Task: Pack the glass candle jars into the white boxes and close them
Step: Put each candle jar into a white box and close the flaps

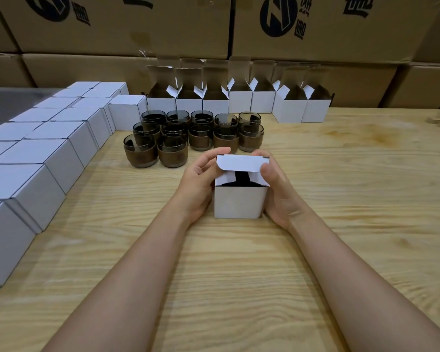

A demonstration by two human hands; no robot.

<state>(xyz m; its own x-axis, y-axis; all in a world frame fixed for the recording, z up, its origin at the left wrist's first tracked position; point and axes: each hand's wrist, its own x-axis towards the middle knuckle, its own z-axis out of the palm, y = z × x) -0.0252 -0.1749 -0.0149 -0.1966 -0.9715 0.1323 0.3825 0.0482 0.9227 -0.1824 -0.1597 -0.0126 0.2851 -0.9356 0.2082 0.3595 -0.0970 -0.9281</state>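
At the centre of the frame my left hand [200,180] and right hand [278,190] clasp the small white cardboard box [239,202] from either side, fingertips pinching its half-folded top flap [241,162]; it stands on the pale wooden table [353,204]; smoky glass candle jars with brown bands [172,151] cluster just above; closed white boxes [36,158] line the left edge.
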